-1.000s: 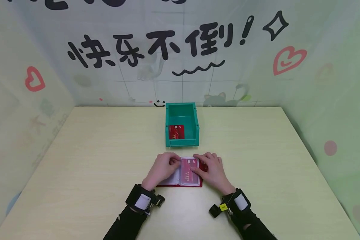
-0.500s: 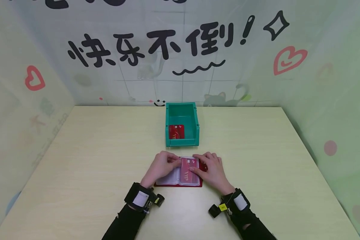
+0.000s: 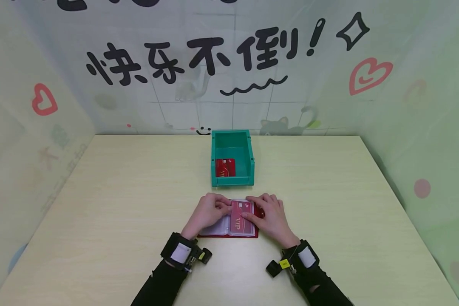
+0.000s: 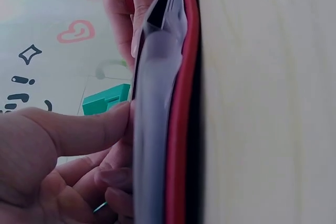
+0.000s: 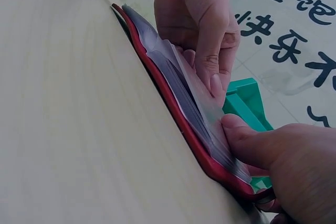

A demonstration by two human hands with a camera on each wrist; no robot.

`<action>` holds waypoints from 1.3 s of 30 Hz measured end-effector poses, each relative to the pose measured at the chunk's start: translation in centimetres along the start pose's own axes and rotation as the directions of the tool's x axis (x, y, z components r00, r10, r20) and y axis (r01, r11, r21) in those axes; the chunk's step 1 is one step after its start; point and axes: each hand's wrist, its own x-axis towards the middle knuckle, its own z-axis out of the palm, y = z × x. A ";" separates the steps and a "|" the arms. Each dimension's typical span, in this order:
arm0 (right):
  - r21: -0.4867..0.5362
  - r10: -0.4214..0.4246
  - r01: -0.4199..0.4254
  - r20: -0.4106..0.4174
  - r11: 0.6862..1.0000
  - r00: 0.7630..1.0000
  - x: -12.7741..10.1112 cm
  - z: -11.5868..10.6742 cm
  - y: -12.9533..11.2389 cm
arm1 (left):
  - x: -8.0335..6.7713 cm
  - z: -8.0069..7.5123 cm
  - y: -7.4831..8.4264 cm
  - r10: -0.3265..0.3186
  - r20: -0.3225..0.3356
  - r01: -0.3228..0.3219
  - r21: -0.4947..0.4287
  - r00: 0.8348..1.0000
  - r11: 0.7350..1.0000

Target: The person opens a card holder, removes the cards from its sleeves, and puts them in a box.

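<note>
A red card holder (image 3: 214, 236) with clear plastic pages lies open on the table. On its right page is a red VIP card (image 3: 237, 223), slightly tilted, seemingly under clear plastic. My left hand (image 3: 210, 211) pinches at the card's upper left corner; whether the pocket edge is also between thumb and finger is hidden. My right hand (image 3: 271, 216) grips the holder's right side, thumb lying across the card and fingers behind the far edge. From the right wrist view, the stacked clear pages (image 5: 184, 93) fan up from the red cover (image 5: 181, 124).
Just beyond the holder stands a teal bin (image 3: 232, 182), with a red VIP card (image 3: 225, 168) inside. The pale wooden table (image 3: 137, 182) meets printed cloth walls at the back and sides.
The VIP card has tilted slightly and shifted a little on the page. My left hand made small moves at its corner. The right hand's grip stays nearly the same.
</note>
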 end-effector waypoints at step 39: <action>0.011 -0.024 0.024 0.008 1.000 1.000 0.0 -0.1 0.2 | -0.3 -0.5 0.3 -0.039 0.071 0.044 -0.069 0.997 0.997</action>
